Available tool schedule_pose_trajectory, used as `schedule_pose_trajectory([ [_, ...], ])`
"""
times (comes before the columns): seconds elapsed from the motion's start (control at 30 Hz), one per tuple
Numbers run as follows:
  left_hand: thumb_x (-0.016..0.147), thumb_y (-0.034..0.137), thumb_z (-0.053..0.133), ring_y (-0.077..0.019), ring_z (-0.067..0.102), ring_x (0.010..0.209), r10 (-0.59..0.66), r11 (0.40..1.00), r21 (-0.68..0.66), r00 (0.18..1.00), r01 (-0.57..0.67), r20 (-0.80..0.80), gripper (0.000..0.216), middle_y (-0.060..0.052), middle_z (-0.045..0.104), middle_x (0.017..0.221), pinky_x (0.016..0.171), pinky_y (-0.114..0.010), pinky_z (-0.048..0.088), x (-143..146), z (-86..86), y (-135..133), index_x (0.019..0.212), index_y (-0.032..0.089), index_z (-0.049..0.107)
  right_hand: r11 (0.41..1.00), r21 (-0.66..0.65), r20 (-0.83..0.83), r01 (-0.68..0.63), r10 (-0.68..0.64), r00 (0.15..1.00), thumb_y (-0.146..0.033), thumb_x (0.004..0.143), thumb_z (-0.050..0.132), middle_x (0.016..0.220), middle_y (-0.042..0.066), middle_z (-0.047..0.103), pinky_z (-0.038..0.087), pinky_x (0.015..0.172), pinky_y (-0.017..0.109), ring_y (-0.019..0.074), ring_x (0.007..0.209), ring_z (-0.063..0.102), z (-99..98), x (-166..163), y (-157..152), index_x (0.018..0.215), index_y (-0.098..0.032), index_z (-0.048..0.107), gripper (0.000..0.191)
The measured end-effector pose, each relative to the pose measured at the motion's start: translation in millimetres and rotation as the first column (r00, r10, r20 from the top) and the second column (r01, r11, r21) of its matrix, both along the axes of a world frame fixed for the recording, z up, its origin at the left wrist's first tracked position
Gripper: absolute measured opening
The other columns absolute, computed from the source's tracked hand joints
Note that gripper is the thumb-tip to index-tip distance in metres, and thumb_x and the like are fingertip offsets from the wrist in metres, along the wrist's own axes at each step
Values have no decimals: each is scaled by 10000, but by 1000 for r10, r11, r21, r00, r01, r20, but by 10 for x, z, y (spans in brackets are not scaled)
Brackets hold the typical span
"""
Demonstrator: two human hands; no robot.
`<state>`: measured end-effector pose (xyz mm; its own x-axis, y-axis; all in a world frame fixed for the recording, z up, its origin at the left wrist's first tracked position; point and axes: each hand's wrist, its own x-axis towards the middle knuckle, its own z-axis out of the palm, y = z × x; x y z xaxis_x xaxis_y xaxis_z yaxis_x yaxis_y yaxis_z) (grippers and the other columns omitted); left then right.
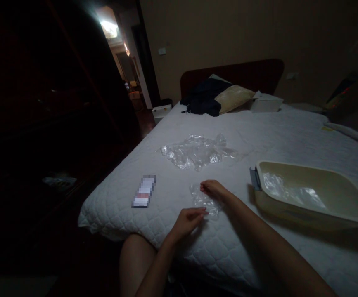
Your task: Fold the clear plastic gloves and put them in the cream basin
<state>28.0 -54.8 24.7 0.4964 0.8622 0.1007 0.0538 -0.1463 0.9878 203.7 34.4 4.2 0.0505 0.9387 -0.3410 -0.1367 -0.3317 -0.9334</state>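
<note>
A small clear plastic bag (208,203) lies crinkled on the white quilted bed between my hands. My left hand (188,222) is at its near edge, thumb and fingertips pinched together on the film. At the bag's far side, my right hand (212,189) has its fingers curled closed on the plastic. Beyond them a heap of clear plastic bags (197,152) spreads over the bed. To the left of my hands lies a phone (144,192) with a blurred screen.
A large beige plastic bin (309,214) with a grey latch stands at the right, clear plastic inside it. Dark cloth (202,97), a pillow (236,98) and a white box (266,103) sit by the headboard (259,72). The mattress edge (104,225) drops off at the left.
</note>
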Motion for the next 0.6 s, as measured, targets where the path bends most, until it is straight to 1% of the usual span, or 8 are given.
schedule_pose_trajectory([
  [0.07,768,259,518,-237,580,974,-99,971,205,986,125,-134,214,-78,672,943,992,-439,279,-25,17,-145,916,232,671,1000,6,0,9,-9,1000,-241,639,571,545,30,622,456,472,194,108,498,578,-4,-1,-13,546,-165,576,120],
  [0.13,765,221,506,-232,547,1034,-190,909,322,950,265,-246,251,-69,662,969,1014,-430,246,-63,25,-288,970,248,647,1000,14,9,12,-12,1000,-241,641,568,547,18,622,457,487,193,104,506,578,-24,-5,-14,544,-168,575,121],
  [0.2,764,209,497,-229,514,1082,-249,866,353,918,353,-309,260,-69,648,1005,1010,-411,261,-115,25,-419,975,258,641,1000,21,28,8,-9,1000,-240,635,566,524,10,610,450,480,191,103,493,572,-62,-9,-1,527,-170,565,129],
  [0.3,755,217,513,-230,512,1081,-262,870,329,909,368,-324,248,-70,647,999,1014,-408,253,-196,3,-542,960,260,645,999,44,70,-8,5,998,-245,633,562,492,8,592,428,452,191,104,464,556,-123,-11,17,511,-171,551,144],
  [0.4,761,227,515,-216,586,918,-188,930,265,950,253,-250,204,-72,668,873,963,-397,321,-245,-25,-501,894,247,669,994,97,127,-41,29,991,-266,652,548,476,10,580,402,428,194,103,436,533,-137,-14,6,524,-165,560,164],
  [0.47,754,231,526,-209,592,823,-38,968,240,989,72,-142,170,-80,657,808,856,-363,408,-249,-16,-365,819,224,683,987,148,173,-69,43,984,-278,664,540,479,9,578,393,428,200,103,431,519,-103,-19,-21,555,-158,579,167],
  [0.53,714,237,580,-214,577,841,194,951,250,980,-180,-32,138,-85,636,848,825,-340,423,-230,26,-164,805,209,680,973,209,223,-98,50,973,-273,664,546,530,12,599,405,463,210,109,469,530,-40,-27,-61,628,-152,609,141],
  [0.6,721,239,573,-209,563,890,344,890,311,939,-333,20,153,-76,625,895,854,-338,414,-194,83,65,840,207,664,955,266,277,-132,56,959,-259,653,566,611,19,627,429,526,230,123,542,554,32,-37,-109,710,-152,630,137],
])
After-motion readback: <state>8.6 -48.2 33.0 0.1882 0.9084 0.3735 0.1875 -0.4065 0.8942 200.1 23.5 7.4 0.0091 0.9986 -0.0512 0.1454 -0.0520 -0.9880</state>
